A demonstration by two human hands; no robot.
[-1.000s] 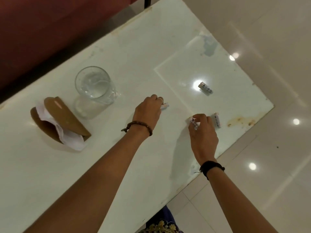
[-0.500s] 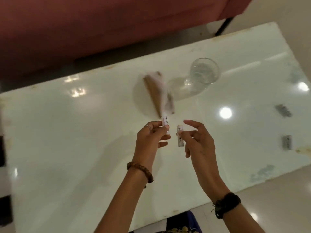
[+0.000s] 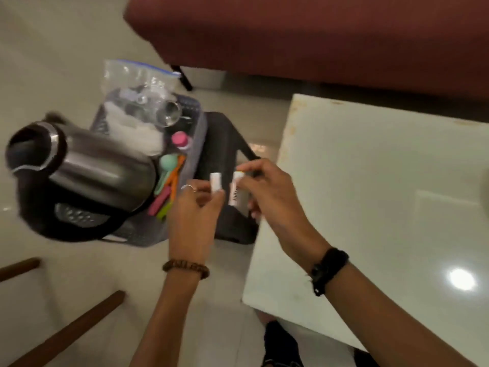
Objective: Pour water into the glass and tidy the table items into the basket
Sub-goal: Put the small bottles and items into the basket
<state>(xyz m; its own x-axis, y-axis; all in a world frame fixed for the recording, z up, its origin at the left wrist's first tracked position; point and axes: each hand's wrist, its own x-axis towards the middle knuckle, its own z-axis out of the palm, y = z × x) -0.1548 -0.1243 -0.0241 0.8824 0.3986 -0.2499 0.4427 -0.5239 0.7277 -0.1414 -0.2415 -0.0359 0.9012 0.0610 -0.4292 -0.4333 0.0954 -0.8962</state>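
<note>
Kettle (image 3: pixel 87 176) lies tilted in the basket (image 3: pixel 194 154) on the floor. Left hand (image 3: pixel 194 213) pinches a white tube (image 3: pixel 216 181), upright above its fingertips; right hand (image 3: pixel 270 197) pinches a second tube (image 3: pixel 235 192), also upright, left of the table (image 3: pixel 370 207).

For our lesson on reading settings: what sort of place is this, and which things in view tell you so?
Probably a living room at home. A dark red sofa stands behind a low white table on a tiled floor, and a basket of household bits with a kettle sits on that floor.
</note>
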